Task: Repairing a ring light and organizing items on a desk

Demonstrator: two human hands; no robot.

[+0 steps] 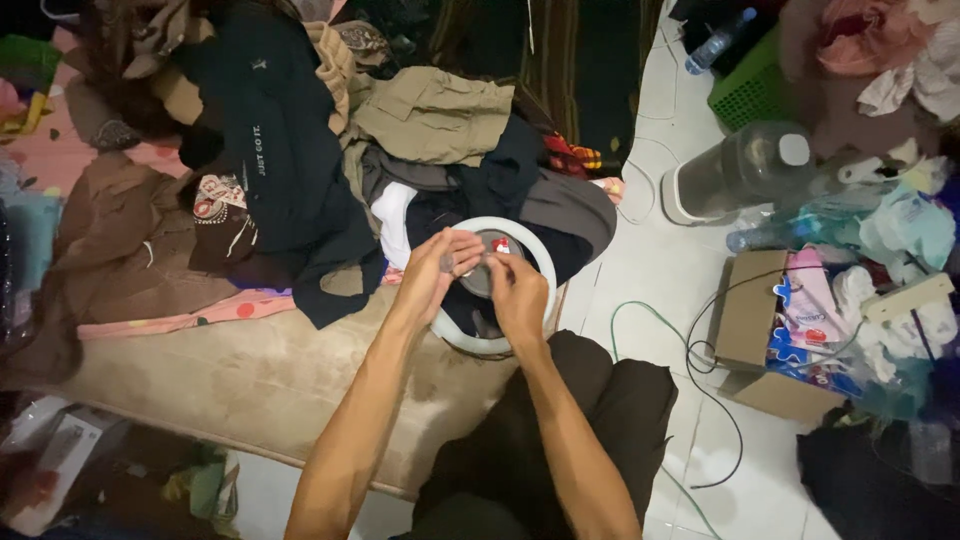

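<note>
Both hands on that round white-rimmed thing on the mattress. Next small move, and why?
Probably steady the white ring with the right hand while the left hand works the dark centre piece. Both sets of fingertips pinch at that hub, and the ring only rests on soft clothes, so it may shift.

Open brown cardboard box [752, 330] (colourful packets [815, 305] inside) on right floor.

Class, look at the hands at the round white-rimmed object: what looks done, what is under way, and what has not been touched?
Done: the round white-rimmed object already stands on the mattress edge before the person. In hand: the left hand and right hand meet at its dark centre, pinching something too small to identify. Untouched: the heaped clothes behind and the cardboard box on the floor.
</note>
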